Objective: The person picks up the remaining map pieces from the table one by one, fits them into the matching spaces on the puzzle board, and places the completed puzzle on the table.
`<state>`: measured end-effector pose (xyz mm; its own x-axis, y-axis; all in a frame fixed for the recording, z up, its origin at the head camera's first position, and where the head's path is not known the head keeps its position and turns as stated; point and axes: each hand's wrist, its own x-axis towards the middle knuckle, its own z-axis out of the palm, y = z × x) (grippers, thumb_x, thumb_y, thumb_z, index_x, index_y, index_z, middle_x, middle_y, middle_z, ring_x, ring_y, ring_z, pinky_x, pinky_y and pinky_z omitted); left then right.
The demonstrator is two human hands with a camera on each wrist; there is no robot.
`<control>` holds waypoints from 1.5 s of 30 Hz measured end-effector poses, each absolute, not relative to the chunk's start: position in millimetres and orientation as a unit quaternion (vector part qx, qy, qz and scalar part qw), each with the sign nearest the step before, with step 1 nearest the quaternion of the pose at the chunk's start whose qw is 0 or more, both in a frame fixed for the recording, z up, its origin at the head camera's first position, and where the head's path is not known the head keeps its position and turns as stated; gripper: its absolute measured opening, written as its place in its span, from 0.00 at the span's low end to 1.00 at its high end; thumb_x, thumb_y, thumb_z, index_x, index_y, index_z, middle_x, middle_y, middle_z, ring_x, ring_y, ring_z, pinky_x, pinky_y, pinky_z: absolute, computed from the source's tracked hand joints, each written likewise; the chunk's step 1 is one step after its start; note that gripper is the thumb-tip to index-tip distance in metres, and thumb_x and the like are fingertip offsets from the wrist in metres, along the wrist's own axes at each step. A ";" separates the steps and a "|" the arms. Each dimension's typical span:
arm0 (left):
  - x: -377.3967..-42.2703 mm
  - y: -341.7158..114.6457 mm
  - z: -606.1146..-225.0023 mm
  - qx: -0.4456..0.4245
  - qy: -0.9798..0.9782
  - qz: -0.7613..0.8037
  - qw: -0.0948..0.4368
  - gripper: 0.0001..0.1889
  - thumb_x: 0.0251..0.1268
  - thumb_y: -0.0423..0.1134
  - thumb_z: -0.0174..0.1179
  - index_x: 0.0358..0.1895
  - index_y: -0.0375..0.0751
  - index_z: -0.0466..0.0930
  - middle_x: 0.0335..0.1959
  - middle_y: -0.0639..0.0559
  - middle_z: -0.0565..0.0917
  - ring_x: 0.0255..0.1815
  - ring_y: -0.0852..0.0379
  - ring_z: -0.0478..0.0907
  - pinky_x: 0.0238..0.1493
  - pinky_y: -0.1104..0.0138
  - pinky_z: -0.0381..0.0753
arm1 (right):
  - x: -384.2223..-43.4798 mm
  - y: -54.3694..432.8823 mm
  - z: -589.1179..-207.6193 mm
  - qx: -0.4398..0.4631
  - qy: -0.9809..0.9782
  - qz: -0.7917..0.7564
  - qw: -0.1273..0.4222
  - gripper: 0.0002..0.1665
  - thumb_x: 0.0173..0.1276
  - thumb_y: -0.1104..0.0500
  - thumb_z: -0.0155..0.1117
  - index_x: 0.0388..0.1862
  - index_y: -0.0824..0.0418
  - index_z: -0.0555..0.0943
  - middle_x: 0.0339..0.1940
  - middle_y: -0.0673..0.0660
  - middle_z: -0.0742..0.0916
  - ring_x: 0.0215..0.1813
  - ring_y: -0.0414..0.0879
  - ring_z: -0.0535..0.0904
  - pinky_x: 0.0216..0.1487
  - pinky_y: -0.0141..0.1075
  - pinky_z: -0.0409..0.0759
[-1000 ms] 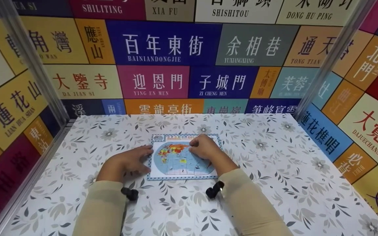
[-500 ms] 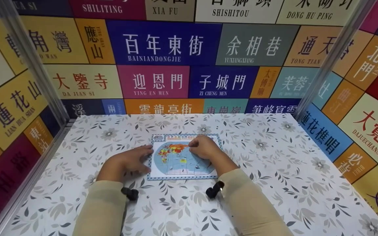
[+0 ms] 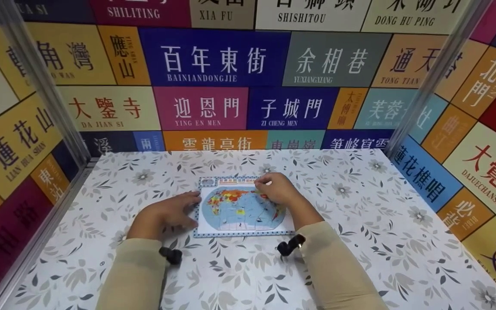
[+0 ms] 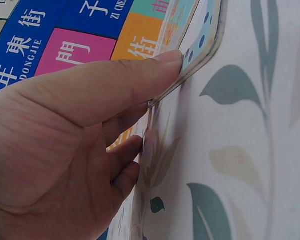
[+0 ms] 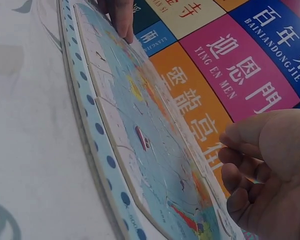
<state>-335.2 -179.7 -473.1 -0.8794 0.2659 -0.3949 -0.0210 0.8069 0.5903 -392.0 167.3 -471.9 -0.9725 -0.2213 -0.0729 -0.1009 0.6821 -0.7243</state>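
A world-map jigsaw puzzle [image 3: 230,212] lies flat on the table in a tray with a dotted blue border [image 5: 99,127]. Along its left edge rests my left hand [image 3: 175,211], fingers fairly straight. In the left wrist view, the left thumb [image 4: 135,82] touches the tray's rounded corner [image 4: 202,40]. My right hand [image 3: 279,190] is over the puzzle's upper right part and hides some of it. Its fingers [image 5: 233,175] are curled, with the thumb against the index finger. No piece shows between them in the right wrist view.
The table [image 3: 342,267] has a white cover with grey leaves and flowers. Walls of coloured signs [image 3: 213,56] stand behind it and at both sides. Metal posts [image 3: 437,82] mark the corners. Each wrist wears a small black device [image 3: 170,255].
My right hand has moved right and slightly up off the map's middle, uncovering more of the puzzle's right side. The left hand stays at the left edge.
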 end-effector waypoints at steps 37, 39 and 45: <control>-341.6 -185.3 -481.8 0.060 0.912 0.330 0.239 0.49 0.59 0.47 0.80 0.83 0.69 0.65 0.90 0.67 0.51 0.93 0.45 0.40 0.90 0.37 0.42 | -369.8 247.8 -442.3 -0.044 0.936 -0.345 0.053 0.19 0.82 0.47 0.62 0.63 0.52 0.87 0.66 0.56 0.87 0.57 0.53 0.82 0.55 0.46 0.84; -342.1 -186.0 -483.2 0.060 0.913 0.329 0.235 0.49 0.58 0.47 0.81 0.83 0.70 0.65 0.90 0.66 0.51 0.93 0.44 0.41 0.90 0.37 0.42 | -367.6 253.3 -441.9 -0.050 0.937 -0.342 0.047 0.19 0.82 0.47 0.62 0.63 0.52 0.87 0.66 0.57 0.87 0.57 0.53 0.83 0.55 0.47 0.85; -344.4 -186.5 -485.4 0.066 0.915 0.323 0.232 0.48 0.59 0.47 0.80 0.83 0.69 0.65 0.90 0.65 0.52 0.93 0.43 0.41 0.90 0.37 0.43 | -367.4 258.3 -443.9 -0.051 0.938 -0.342 0.040 0.20 0.82 0.46 0.61 0.62 0.52 0.88 0.65 0.57 0.87 0.57 0.53 0.82 0.54 0.47 0.84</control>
